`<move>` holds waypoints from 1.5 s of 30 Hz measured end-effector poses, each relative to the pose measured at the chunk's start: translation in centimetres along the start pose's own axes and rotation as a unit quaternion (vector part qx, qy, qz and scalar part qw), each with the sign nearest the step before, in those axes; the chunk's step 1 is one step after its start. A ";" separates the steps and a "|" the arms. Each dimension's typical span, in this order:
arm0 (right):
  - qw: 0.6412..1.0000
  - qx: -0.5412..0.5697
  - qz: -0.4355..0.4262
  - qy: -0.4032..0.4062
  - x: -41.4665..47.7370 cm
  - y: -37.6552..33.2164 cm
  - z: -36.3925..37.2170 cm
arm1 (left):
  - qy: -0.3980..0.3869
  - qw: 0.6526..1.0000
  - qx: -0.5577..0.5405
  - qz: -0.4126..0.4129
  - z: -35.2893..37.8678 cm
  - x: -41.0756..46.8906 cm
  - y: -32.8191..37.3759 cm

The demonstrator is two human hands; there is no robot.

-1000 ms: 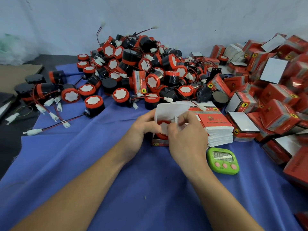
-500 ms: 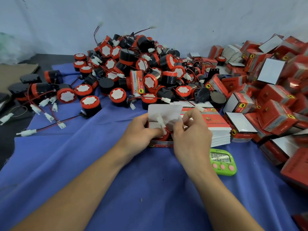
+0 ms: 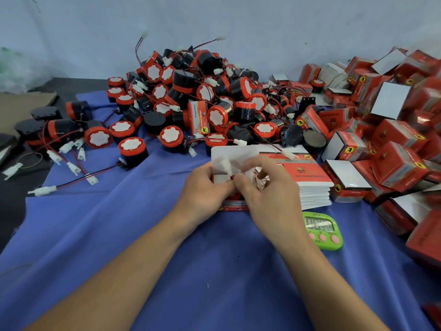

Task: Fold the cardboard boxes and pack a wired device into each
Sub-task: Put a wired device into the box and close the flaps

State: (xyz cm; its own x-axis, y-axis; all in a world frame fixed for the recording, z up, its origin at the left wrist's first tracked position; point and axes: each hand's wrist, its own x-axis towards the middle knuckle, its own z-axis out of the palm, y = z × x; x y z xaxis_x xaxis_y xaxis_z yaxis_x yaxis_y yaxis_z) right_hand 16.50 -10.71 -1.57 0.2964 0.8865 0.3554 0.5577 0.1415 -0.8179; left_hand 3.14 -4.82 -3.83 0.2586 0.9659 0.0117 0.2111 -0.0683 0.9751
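Centre of desk (image 3: 214, 278), on blue cloth, just short of the loose pile (image 3: 191, 103) of devices.

Item: box (image 3: 232, 207), red card, standing open-topped between both grips. The device inside is hidden under the fingers.

Flap (image 3: 235, 152): white inner face, upright along the far side of the mouth.

Connector (image 3: 225, 165): white and blurred, sticking up out of the mouth at its far-left corner, just in front of the flap. Its long axis is near upright.

Left grip (image 3: 202, 187): fingers wrapped round the left wall, clamped on the box.

Right grip (image 3: 269, 187): fingers curled over the mouth from the right, thumb meeting the left thumb. Motion blur means I cannot tell whether it is clamped on the wire, on card, or on nothing.

Governing relation: the connector lies left of and beyond the right grip, and just beside the left fingers. Judged: it must drop below the rim before the flap can fold toward the person. The left grip is nearer but busy steadying, so the right would reach across.

Adjacent: stack (image 3: 310, 180) of flat boxes at the right; green timer (image 3: 322, 231) near the right wrist; packed boxes (image 3: 393, 158) heaped further right.
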 end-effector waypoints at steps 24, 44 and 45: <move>0.910 -0.406 -0.039 -0.075 -0.4 -1.9 -0.9 | 0.011 0.999 0.049 0.015 0.1 0.0 -0.3; 0.967 0.231 0.092 0.050 1.9 0.2 -2.8 | 0.183 0.978 0.066 -0.073 1.4 -0.3 -0.4; 0.972 0.211 0.102 0.011 2.0 0.5 -2.8 | 0.185 0.977 0.073 -0.076 1.4 -0.4 -0.2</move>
State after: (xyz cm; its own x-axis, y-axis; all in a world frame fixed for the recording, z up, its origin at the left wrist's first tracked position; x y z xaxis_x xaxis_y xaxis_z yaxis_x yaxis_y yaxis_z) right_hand 19.52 -10.09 -0.01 0.3865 0.9062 0.1717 0.1189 0.1356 -0.9836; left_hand 4.31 -5.53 -4.38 -0.1382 0.9901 -0.0254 0.3605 0.0742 0.9298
